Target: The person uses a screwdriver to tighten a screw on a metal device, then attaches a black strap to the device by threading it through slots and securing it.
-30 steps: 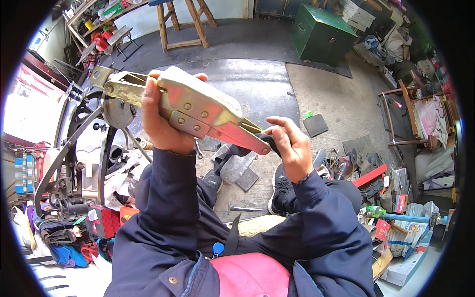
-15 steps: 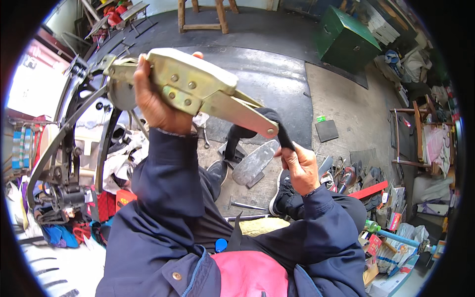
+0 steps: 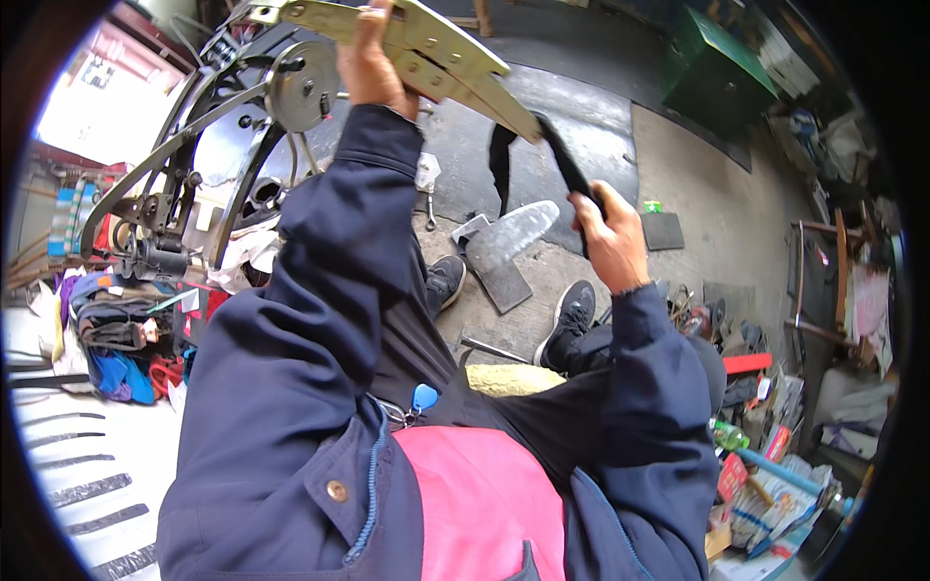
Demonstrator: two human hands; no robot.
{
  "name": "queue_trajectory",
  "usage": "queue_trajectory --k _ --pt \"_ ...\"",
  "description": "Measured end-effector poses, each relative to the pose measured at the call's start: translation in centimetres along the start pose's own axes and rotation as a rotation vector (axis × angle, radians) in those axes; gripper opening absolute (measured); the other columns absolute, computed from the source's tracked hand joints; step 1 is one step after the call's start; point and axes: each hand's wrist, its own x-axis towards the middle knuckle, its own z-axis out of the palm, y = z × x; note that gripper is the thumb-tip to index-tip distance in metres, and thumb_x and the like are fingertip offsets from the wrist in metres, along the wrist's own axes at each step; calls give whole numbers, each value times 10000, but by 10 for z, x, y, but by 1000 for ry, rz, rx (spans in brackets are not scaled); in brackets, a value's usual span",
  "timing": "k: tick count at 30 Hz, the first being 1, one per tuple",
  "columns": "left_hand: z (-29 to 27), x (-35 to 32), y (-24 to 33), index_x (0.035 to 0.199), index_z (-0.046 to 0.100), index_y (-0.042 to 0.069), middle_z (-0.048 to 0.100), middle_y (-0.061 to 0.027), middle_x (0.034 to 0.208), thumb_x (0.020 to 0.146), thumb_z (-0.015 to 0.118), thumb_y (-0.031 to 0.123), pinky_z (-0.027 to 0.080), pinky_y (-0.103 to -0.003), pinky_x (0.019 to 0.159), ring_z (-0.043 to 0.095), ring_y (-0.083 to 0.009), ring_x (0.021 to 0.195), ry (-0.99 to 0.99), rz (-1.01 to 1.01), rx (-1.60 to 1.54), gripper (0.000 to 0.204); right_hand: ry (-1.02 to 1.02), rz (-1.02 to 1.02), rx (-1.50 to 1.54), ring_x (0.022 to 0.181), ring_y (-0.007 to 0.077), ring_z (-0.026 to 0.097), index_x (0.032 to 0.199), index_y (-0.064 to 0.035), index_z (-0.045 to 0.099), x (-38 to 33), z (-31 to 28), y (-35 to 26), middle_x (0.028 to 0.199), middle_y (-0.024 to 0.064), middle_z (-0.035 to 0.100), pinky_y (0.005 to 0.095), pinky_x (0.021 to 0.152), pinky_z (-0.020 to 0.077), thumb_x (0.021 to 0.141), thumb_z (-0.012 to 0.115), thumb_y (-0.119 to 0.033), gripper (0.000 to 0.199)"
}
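Note:
My left hand point(image 3: 376, 73) is raised at the top, closed around a long yellowish metal bracket point(image 3: 448, 66) with riveted plates. A black strap point(image 3: 560, 160) loops over the bracket's narrow end, one part hanging down behind. Lower right, my right hand point(image 3: 615, 242) pinches that strap and holds it taut. Below them a grey metal sole-shaped plate point(image 3: 518, 232), like a shoe anvil, stands over a dark flat base point(image 3: 504, 283) on the floor between my feet. The bracket's far upper end runs to the picture's top edge.
At left stands a black machine with a round wheel point(image 3: 302, 87). A green metal box point(image 3: 717, 68) sits at the far right. Loose tools and shoes lie beside my right foot point(image 3: 573, 320). Near my left foot is a wrench point(image 3: 431, 208). A yellow cushion point(image 3: 513, 380) lies below my lap.
Both hands have moved up and away from me, carrying the bracket toward the top edge. My right hand has risen with the strap, which is now stretched longer and straighter.

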Motion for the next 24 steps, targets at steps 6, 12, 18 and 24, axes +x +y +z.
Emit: queue_trajectory --k 6,12,18,24 --pt "40 -2 26 1274 621 89 637 -1 1053 928 709 282 551 -354 835 649 -171 942 52 98 125 406 -40 -8 69 659 214 651 983 8 669 4 3 -4 736 128 689 353 655 507 966 627 -187 200" --pt "73 -25 38 1175 603 101 634 -19 978 960 674 249 580 -351 770 678 -192 855 -21 127 73 271 81 -34 -76 609 300 605 947 -25 681 2 -10 6 676 180 600 406 606 456 951 618 -202 188" --pt "80 -40 38 1076 609 101 647 -20 930 999 627 248 595 -355 757 696 -203 834 -157 -40 -47 166 43 55 -211 611 106 522 970 -10 691 -5 -17 12 656 32 574 296 577 411 985 557 -151 195" --pt "78 -36 17 1060 602 113 638 -7 940 980 658 153 567 -310 750 671 -146 850 -115 36 -92 106 10 161 -35 617 62 456 966 -16 685 -17 -13 11 674 -30 519 253 571 362 1009 558 -170 204"
